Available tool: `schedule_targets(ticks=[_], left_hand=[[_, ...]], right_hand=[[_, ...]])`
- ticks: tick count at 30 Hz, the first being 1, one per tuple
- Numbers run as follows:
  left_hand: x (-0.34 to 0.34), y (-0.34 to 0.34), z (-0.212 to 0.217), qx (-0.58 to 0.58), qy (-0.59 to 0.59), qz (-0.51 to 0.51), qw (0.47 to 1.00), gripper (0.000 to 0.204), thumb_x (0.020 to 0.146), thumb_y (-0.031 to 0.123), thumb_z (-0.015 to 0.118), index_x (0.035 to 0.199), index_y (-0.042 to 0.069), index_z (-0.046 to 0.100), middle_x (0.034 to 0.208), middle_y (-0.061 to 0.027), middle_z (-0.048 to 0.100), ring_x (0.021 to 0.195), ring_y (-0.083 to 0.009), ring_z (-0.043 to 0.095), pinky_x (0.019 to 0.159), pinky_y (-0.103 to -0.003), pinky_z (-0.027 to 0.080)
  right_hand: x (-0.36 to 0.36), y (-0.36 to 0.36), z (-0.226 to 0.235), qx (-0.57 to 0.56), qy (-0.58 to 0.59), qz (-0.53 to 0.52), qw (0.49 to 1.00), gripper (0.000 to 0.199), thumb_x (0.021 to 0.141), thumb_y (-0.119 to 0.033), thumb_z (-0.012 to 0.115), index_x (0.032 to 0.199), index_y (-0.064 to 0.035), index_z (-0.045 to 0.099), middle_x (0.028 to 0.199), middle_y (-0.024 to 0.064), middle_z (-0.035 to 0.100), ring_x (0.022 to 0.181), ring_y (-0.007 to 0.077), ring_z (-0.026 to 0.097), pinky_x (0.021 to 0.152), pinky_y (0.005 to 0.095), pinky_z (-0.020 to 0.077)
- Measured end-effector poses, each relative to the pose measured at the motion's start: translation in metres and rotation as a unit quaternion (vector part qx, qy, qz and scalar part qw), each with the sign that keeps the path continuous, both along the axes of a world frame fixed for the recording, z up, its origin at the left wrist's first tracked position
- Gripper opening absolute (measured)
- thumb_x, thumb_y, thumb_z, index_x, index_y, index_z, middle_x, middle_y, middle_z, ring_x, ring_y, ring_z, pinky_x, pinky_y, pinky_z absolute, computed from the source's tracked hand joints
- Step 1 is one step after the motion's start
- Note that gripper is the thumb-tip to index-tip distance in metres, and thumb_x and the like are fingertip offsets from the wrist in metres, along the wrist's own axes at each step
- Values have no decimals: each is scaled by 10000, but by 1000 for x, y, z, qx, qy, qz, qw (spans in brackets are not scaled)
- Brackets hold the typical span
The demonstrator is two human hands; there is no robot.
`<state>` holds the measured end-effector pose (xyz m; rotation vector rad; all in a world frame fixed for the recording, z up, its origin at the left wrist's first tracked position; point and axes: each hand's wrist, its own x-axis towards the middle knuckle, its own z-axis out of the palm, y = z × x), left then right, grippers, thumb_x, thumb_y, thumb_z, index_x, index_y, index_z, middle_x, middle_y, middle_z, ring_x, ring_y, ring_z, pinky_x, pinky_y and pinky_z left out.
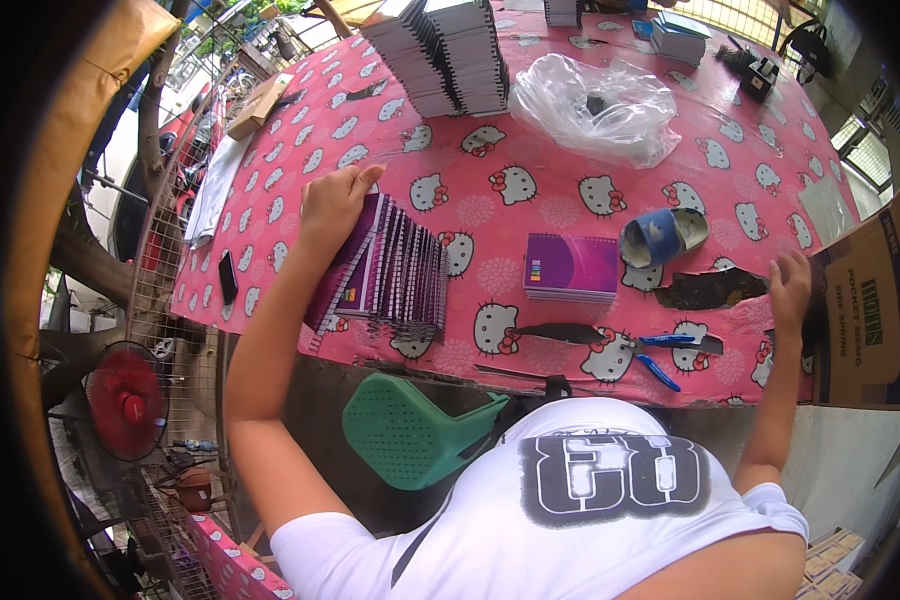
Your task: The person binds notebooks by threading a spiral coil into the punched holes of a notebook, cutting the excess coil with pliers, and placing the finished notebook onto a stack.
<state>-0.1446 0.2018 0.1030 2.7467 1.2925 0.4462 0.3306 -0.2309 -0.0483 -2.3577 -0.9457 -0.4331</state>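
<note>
- Your left hand (338, 208) is at the far left end of the row of purple notebooks (402, 275), its fingers curled and the thumb pointing right; you can't tell from here how firmly it grips them, if at all.
- That row stands near the table's front edge, on your left, spiral bindings showing and the covers at its left end leaning.
- Your right hand (790, 285) is at the table's right side, fingers loosely bent, beside the cardboard box (870, 310); whether it holds or touches anything can't be made out.
- Between your hands, a small pile of purple notebooks (571, 264) lies flat on the pink tablecloth (550, 215).
- Just right of that pile sits a blue slipper (655, 238), in the space between it and your right hand.
- Nearer you, blue-handled pliers (660, 345) lie close to the front edge.
- Dark torn patches (710, 289) break the cloth near your right hand.
- Beyond the notebooks, tall stacks of notebooks (445, 60) and a crumpled clear plastic bag (605, 115) take up the middle of the far side.
- A phone (227, 278) lies by the left edge.
- Below the table edge stands a green stool (410, 430); a red fan (127, 400) is off to your left.
</note>
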Motion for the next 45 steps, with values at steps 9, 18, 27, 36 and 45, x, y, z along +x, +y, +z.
schedule_targets(ticks=[9, 18, 27, 36, 45], left_hand=[[-16, 4, 25, -24, -268, 43, 962, 454, 1000, 411, 439, 1165, 27, 616, 1105, -139, 668, 1048, -236, 625, 919, -367, 455], [-65, -90, -52, 33, -685, 213, 696, 481, 1006, 394, 417, 920, -39, 610, 917, -121, 634, 842, -190, 589, 788, -318, 479], [-33, -101, -60, 122, -642, 296, 696, 523, 1015, 386, 381, 789, -31, 602, 865, -118, 630, 796, -193, 587, 713, -325, 479], [3, -179, -3, 214, -645, -98, 728, 243, 965, 160, 408, 941, -29, 559, 1004, -235, 578, 969, -339, 592, 888, -403, 477], [190, -120, -141, -254, 34, -169, 952, 190, 827, 94, 689, 1009, 40, 691, 996, -109, 678, 875, -168, 634, 711, -290, 463]], right_hand=[[-190, 210, 63, 158, 123, 456, 867, 199, 850, -167, 694, 983, -21, 675, 1034, 125, 663, 916, 247, 654, 804, 333, 517], [-335, 351, 108, 293, 290, 500, 761, 299, 941, -311, 589, 951, -21, 659, 825, 101, 663, 718, 173, 627, 633, 297, 486], [-358, 376, 111, 303, 360, 443, 763, 361, 932, -337, 597, 827, 8, 580, 713, 137, 577, 679, 254, 582, 638, 381, 451], [-120, 191, 74, 208, 38, 250, 945, 101, 772, -47, 715, 869, -30, 691, 1013, 111, 652, 959, 254, 613, 870, 357, 472], [26, -29, -52, -203, 42, -196, 959, 285, 792, -249, 733, 962, -68, 595, 998, 118, 595, 994, 312, 588, 824, 424, 494]])
